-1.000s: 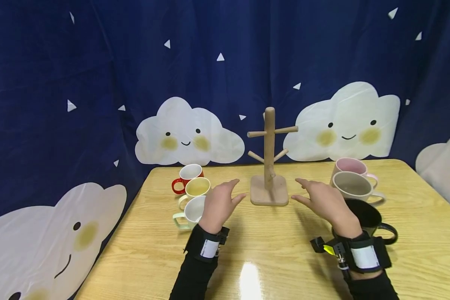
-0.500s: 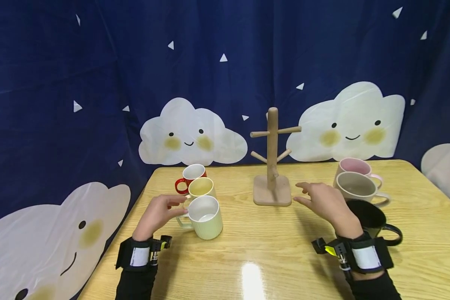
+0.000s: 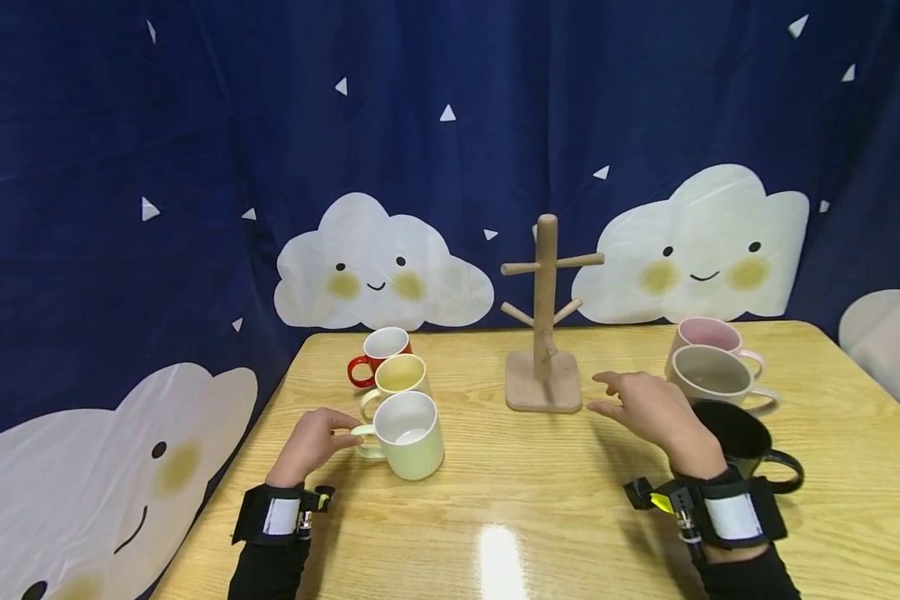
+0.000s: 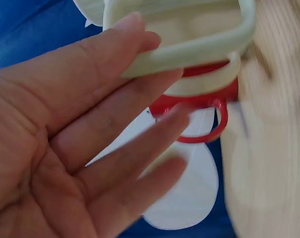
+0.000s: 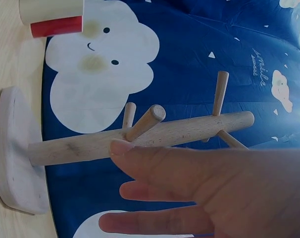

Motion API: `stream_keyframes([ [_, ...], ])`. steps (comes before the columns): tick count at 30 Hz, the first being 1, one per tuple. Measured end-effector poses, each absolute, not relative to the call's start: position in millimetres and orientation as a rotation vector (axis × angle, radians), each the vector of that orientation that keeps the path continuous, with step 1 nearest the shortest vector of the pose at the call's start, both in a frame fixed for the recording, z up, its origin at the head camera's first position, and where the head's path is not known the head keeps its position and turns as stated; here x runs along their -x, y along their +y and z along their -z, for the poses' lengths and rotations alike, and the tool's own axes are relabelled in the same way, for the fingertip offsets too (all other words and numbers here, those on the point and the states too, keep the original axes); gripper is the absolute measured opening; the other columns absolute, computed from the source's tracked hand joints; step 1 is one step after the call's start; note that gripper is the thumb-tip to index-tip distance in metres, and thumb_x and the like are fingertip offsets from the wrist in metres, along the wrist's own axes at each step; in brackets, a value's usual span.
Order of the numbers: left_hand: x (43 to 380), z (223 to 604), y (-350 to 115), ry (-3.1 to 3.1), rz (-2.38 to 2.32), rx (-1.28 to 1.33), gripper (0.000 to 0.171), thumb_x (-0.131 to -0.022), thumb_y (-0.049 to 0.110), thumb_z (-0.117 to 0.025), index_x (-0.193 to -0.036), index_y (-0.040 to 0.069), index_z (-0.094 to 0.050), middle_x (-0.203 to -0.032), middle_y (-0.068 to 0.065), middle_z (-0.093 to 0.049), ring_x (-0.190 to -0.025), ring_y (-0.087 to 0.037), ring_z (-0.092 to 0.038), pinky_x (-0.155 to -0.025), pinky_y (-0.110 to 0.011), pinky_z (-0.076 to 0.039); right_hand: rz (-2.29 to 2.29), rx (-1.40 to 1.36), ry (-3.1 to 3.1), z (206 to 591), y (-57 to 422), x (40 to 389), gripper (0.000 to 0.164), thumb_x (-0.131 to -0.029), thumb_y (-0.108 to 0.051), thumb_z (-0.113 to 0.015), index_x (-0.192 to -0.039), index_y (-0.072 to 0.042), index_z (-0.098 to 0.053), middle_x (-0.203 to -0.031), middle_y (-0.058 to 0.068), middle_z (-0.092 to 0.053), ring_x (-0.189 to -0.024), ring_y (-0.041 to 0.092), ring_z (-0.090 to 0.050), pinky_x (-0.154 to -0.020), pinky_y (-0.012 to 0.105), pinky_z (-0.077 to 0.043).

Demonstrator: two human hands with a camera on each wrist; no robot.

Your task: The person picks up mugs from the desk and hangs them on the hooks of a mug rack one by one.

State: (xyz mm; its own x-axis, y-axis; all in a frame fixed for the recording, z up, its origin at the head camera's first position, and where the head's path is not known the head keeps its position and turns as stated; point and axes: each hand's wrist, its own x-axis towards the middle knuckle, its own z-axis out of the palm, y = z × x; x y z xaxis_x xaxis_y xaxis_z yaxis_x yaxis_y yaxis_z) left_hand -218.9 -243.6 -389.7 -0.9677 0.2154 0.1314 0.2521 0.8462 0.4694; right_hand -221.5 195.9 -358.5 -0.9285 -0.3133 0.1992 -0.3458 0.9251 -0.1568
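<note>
The right hand point(image 3: 658, 412) blots out part of the black mug point(image 3: 731, 432), near right! Far left, the yellow mug point(image 3: 401, 374) hides some of the red mug point(image 3: 382, 347). Left-wrist view: the left hand's point(image 4: 75, 139) lower fingers point(image 4: 145, 187) blur; the pale green mug point(image 4: 189, 53) runs off the top.

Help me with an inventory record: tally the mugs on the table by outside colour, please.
Red mug: 1
Pale yellow mug: 1
Pale green mug: 1
Pink mug: 1
Greyish-beige mug: 1
Black mug: 1
Total: 6 mugs
</note>
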Motion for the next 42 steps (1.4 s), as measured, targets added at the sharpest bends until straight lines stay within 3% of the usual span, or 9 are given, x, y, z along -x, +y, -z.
stream_keyframes([
  [9, 219.7, 380.6, -241.4, -2.929, 1.247, 0.378, 0.020, -0.083, 0.019, -0.066, -0.097, 0.006, -0.072, -0.089, -0.006, -0.070, -0.078, -0.013, -0.055, -0.072, -0.028, -0.046, -0.285, -0.491, -2.948, 354.7, 199.4, 221.6, 0.044, -0.084, -0.035, -0.063, -0.116, -0.005, -0.061, -0.091, 0.011, -0.069, -0.077, 0.025, -0.065, -0.054, 0.033, -0.047],
  [20, 228.1, 356.3, -222.9, -2.752, 1.654, 0.375, 0.033, -0.086, 0.022, -0.064, -0.110, 0.001, -0.066, -0.108, -0.016, -0.066, -0.098, -0.019, -0.062, -0.088, -0.040, -0.051, -0.297, -0.460, -2.937, 351.1, 207.0, 222.1, 0.044, -0.084, -0.035, -0.063, -0.117, -0.005, -0.060, -0.090, 0.011, -0.070, -0.078, 0.026, -0.066, -0.055, 0.034, -0.048],
  [29, 242.3, 351.7, -180.8, -2.713, 1.746, 0.384, 0.028, -0.085, 0.020, -0.064, -0.106, 0.001, -0.068, -0.101, -0.012, -0.069, -0.095, -0.021, -0.062, -0.088, -0.041, -0.051, -0.316, -0.447, -2.949, 347.8, 209.6, 221.5, 0.044, -0.085, -0.034, -0.063, -0.118, -0.004, -0.060, -0.092, 0.012, -0.069, -0.078, 0.027, -0.066, -0.057, 0.035, -0.049],
  [42, 246.6, 345.1, -94.2, -2.592, 2.030, 0.551, 0.028, -0.085, 0.016, -0.065, -0.108, 0.000, -0.067, -0.103, -0.014, -0.069, -0.088, -0.009, -0.063, -0.086, -0.034, -0.052, -0.354, -0.403, -2.954, 348.9, 213.4, 220.0, 0.046, -0.085, -0.036, -0.062, -0.118, -0.004, -0.060, -0.093, 0.011, -0.069, -0.081, 0.027, -0.066, -0.063, 0.040, -0.051],
])
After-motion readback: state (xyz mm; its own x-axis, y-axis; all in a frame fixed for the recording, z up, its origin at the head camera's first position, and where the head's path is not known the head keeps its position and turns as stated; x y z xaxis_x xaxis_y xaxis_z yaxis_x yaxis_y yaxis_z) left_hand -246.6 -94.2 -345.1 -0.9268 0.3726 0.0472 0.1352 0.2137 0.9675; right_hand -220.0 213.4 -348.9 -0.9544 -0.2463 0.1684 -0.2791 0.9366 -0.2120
